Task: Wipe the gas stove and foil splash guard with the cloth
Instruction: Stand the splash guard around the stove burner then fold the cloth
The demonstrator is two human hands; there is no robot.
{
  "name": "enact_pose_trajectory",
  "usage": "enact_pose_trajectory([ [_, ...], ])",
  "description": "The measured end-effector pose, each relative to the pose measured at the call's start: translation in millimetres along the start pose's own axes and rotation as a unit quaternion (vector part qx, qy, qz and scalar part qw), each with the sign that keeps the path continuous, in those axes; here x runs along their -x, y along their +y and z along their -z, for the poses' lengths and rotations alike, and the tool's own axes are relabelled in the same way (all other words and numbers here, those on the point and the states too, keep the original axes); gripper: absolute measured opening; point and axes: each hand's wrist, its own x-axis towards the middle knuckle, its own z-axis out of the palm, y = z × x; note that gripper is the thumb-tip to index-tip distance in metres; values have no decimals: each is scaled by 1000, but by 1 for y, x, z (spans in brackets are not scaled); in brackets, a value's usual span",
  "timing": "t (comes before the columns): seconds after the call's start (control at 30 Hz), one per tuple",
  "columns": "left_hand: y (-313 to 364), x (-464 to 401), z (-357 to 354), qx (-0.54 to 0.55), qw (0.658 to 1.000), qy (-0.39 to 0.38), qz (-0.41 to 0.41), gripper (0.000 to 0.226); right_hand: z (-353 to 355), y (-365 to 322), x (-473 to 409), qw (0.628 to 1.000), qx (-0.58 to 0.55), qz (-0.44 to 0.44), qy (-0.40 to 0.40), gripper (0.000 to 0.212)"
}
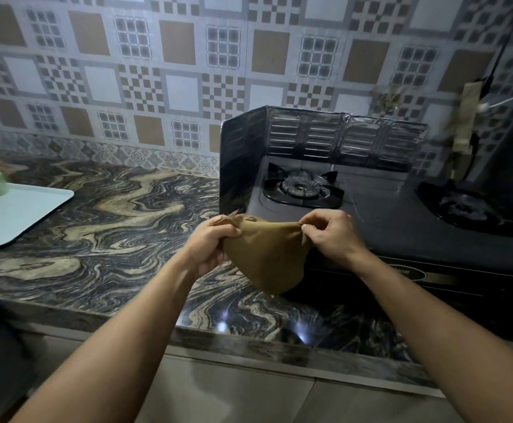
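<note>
Head view. Brown cloth, soft and thin, stretched between both hands just in front of the gas stove, above its front left corner. Left hand closed in a fist on the cloth's left edge; right hand pinching the right edge between thumb and fingertips. Middle of the cloth sagging in a pouch below the hands, not touching the stove top. Probably held this way to open it out or refold it before wiping; no contact with any surface yet.

Foil splash guard upright behind the stove and folded forward along its left side, placed to shield the tiled wall. Left burner bare, nearest the cloth; right burner dimmer, farther right. Pale tray well left of the stove on the marbled counter, clear of the wiping zone. Blurred green object at the tray's far corner, unidentifiable.
</note>
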Motion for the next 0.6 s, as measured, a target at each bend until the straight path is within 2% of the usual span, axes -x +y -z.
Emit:
enact_pose_trajectory([
  [0.07, 16, -2, -10, -19, 999, 15, -29, 29, 0, -2, -3, 996, -81, -25, 18, 21],
  [0.17, 38, -5, -22, -36, 998, 12, -57, 30, 5, -9, -5, 985, -161, -23, 58, 20],
  [0.33, 56, -4, -31, -11, 997, -39, -61, 9, 12, -21, -14, 964, -205, 17, 171, 17],
  [0.4, 58, -7, -35, -9, 997, -41, -70, 9, 17, -26, -18, 961, -191, 26, 199, 16],
  [0.47, 59, -11, -39, -40, 995, -23, -86, 8, 22, -32, -24, 960, -184, 37, 208, 13],
  [0.6, 61, -22, -46, -89, 983, 62, -148, 13, 35, -43, -33, 963, -170, 51, 203, 8],
])
